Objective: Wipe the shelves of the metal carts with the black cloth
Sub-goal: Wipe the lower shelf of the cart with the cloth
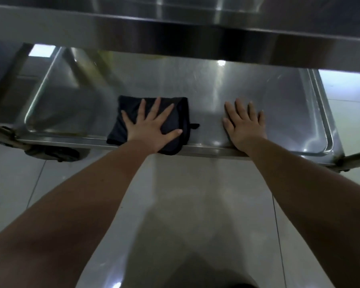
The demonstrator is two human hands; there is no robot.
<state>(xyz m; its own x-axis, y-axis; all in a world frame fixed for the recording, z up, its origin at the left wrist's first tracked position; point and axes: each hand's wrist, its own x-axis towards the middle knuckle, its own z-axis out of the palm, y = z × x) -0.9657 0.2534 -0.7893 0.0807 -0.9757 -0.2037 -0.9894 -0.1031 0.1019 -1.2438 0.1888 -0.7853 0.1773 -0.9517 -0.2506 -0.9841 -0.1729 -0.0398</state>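
no readable text, labels, brands, numbers or signs anywhere

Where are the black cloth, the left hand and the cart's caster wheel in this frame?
black cloth [131, 104], head view, uncovered upper-left part.
left hand [152, 126], head view, back of the hand.
caster wheel [52, 153], head view, middle of the dark tyre.

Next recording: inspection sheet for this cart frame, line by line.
Surface: lower shelf, shiny steel with a raised rim.
Job's things: black cloth, folded, on the shelf, overlapping its front edge.
Clutter: nothing seen.
Grippers: left hand flat on the cloth, fingers spread; right hand flat on bare steel.
Cables: nothing seen.
Surroundings: upper shelf overhead; pale tiled floor; caster at left.
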